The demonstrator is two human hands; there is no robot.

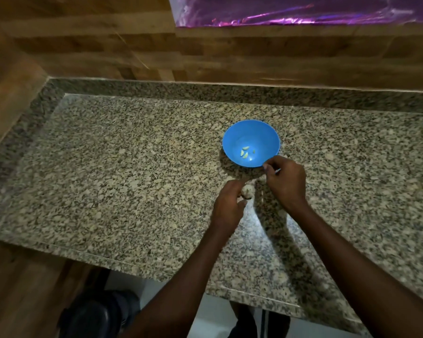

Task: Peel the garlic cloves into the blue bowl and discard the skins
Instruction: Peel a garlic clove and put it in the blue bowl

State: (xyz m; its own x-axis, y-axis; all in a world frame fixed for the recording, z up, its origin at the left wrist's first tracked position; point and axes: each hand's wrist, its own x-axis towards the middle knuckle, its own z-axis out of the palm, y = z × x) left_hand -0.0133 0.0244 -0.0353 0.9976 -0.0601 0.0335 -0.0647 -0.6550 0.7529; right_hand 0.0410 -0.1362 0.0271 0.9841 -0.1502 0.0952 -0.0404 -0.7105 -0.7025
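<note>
Speckled granite bench (pixel 108 167), left hand (pixel 227 206) gripping the garlic bulb (pixel 247 191), right hand (pixel 287 179) pinching something small just beyond it, blue bowl (pixel 232 137) touching that grip's far side.

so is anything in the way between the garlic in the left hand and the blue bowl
Nothing visible blocks it. The garlic sits in the left hand just short of the blue bowl, with bare counter between. Only the right hand hovers by the bowl's near rim, off to the right.
</note>
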